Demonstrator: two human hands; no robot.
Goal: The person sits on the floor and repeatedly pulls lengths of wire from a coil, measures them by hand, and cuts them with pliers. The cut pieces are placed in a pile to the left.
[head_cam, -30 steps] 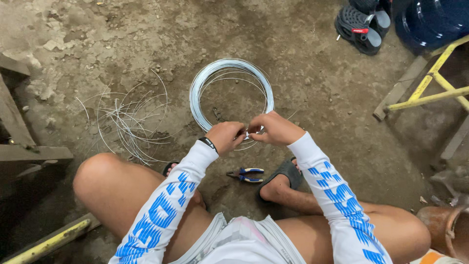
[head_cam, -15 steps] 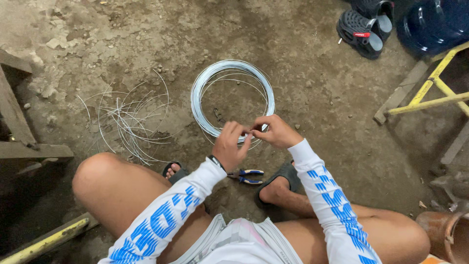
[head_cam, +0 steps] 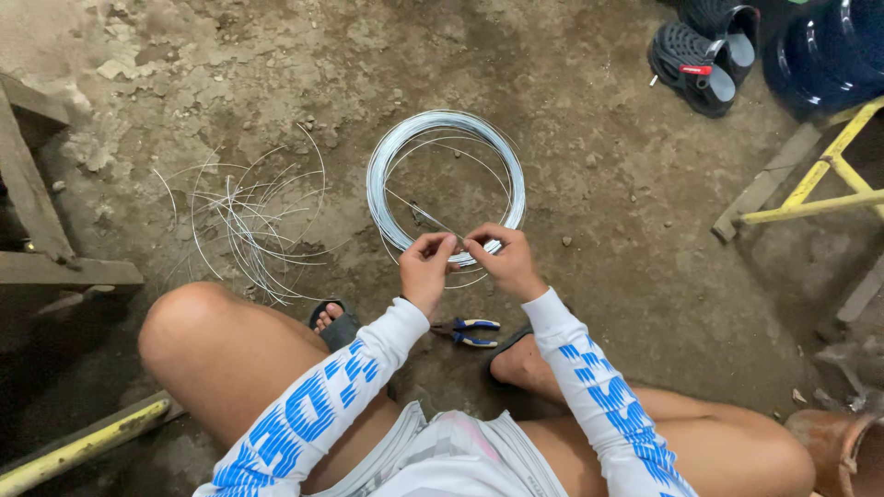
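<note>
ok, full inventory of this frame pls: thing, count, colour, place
wire coil: 1, silver, on dirt floor ahead of the hands
cut wire pieces: a loose heap, count unclear, silver, floor left of the coil
pliers: 1, blue and yellow handles, floor between the feet
clogs: 2, black, top right
water jug: 1, dark blue, top right corner
metal frame: 1, yellow, right edge
wooden planks: brown, left edge
sandals: 2, dark, on the feet
left hand: fingers pinching a wire strand from the coil
right hand: fingers pinching the same strand, near the coil's front edge
</note>
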